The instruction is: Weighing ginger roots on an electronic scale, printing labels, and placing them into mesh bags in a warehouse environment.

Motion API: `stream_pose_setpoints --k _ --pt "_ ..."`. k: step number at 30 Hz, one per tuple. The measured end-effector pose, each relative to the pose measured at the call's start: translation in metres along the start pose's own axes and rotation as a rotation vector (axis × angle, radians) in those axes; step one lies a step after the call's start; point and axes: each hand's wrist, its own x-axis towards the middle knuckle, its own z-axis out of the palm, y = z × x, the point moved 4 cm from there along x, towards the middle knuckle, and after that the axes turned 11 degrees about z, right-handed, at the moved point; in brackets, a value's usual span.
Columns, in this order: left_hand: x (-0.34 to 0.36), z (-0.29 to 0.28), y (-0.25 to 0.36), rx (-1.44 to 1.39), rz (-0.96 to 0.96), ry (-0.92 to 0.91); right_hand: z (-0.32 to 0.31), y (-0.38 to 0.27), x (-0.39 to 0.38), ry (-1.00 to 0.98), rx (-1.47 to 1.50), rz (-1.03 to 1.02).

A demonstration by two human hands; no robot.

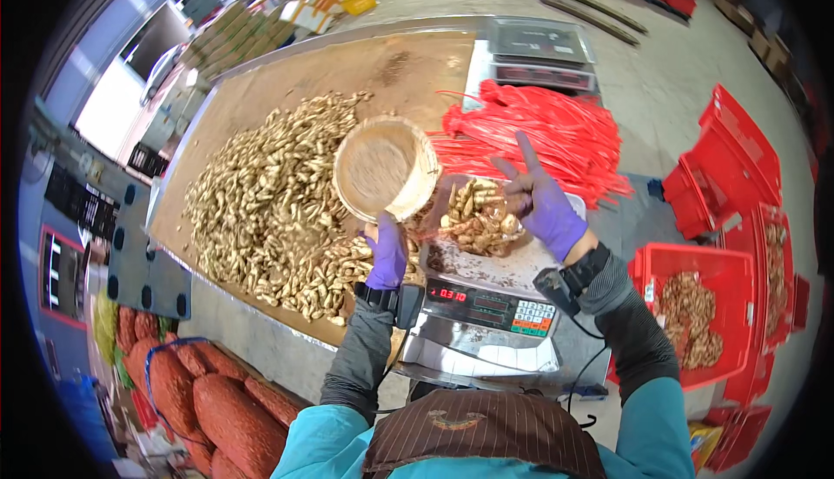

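My left hand (385,255), in a purple glove, is closed on the near rim of a round, shallow basket (378,166). The basket is tipped so its inside faces up toward me, and only fine brown dirt shows in it. My right hand (549,211), also gloved in purple, is open with its fingers spread at the right side of a small heap of knobbly tan roots (478,218). That heap lies on the pan of a digital scale (486,305), whose red display is lit. A large pile of similar roots (269,201) covers the table left of the basket.
Red plastic net bags (547,136) are heaped behind the scale, with a second scale (539,49) beyond. Red crates (695,305) stand at the right, one holding bagged roots. Full red sacks (234,409) lie at the lower left. A pallet jack (591,10) is farther back.
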Motion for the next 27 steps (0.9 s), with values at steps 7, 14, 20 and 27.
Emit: stream_pose_setpoints --k 7,14,20,27 --pt "-0.017 -0.030 -0.033 -0.195 -0.777 0.056 0.004 0.020 0.018 -0.015 -0.042 0.043" --pt "-0.007 0.097 0.099 0.466 -0.072 -0.279 0.054 -0.055 -0.027 -0.147 -0.200 -0.027" --pt "-0.009 0.185 0.128 0.548 0.087 -0.596 0.064 -0.030 -0.049 0.034 -1.130 -0.200" --pt "-0.021 0.161 0.091 0.291 0.154 -0.899 0.080 -0.047 -0.033 0.103 -1.110 -0.273"
